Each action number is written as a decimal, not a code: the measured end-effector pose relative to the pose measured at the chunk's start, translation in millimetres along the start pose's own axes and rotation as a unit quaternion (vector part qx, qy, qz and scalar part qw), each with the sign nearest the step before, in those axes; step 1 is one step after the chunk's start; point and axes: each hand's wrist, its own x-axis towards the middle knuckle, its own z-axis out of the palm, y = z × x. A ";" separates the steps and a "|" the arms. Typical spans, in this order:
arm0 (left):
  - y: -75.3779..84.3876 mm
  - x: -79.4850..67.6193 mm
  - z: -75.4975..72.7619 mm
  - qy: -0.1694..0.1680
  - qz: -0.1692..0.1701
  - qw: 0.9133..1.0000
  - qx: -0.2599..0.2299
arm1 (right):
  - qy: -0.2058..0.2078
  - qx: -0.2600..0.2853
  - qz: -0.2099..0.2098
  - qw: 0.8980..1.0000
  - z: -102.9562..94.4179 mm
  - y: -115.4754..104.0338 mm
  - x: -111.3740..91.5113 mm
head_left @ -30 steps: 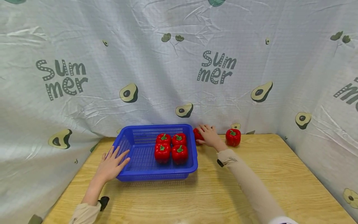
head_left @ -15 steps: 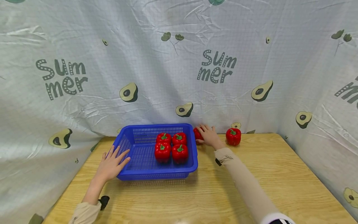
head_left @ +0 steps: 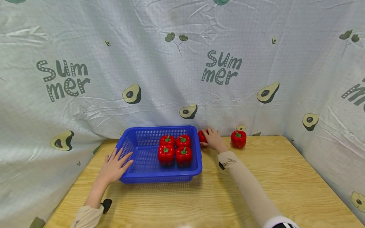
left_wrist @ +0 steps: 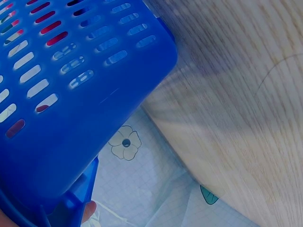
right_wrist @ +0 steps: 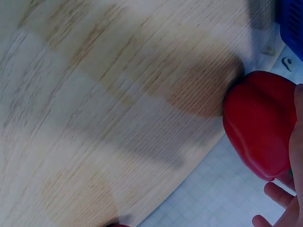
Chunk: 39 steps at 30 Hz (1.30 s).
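In the head view, my left hand rests on the left rim of a blue plastic basket, fingers spread. A fingertip shows by the rim in the left wrist view. Just right of the basket, my right hand grips a red bell pepper from above, covering part of it. The right wrist view shows this bell pepper between thumb and fingers, near the table's back edge. Several red bell peppers stand upright, stems up, in the basket's right half.
Another red bell pepper stands right of my right hand, near the back edge. A wooden table lies under everything. Behind it hangs a pale printed cloth, which also runs along both sides.
Almost nothing moves. My right hand stays at the same pepper, its forearm shifting slightly left. The left hand and basket keep their places.
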 end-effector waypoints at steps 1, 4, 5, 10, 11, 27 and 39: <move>0.1 0.0 -0.1 0.000 0.000 1.000 -0.001 | 0.000 0.002 0.002 1.000 0.1 -0.5 -0.1; 0.2 -0.2 -0.2 0.002 0.000 1.000 -0.003 | 0.007 0.008 0.005 1.000 0.1 -2.4 -0.4; 0.3 -0.3 -0.2 0.002 -0.001 1.000 -0.003 | 0.011 0.008 0.004 1.000 0.4 -3.1 -0.5; 0.8 -0.4 -0.5 0.002 -0.001 1.000 -0.004 | 0.021 0.006 -0.004 1.000 1.5 -5.9 -1.9; 0.8 -0.2 -0.5 0.001 -0.001 1.000 -0.004 | 0.020 0.008 -0.004 1.000 1.6 -6.3 -2.2; 1.4 -1.5 -0.5 0.003 0.002 1.000 -0.009 | 0.052 -0.008 -0.040 0.998 7.7 -1.2 -6.7; -0.9 -0.9 1.6 0.007 0.001 1.000 -0.009 | 0.056 -0.004 -0.059 0.997 -2.8 6.6 -14.1</move>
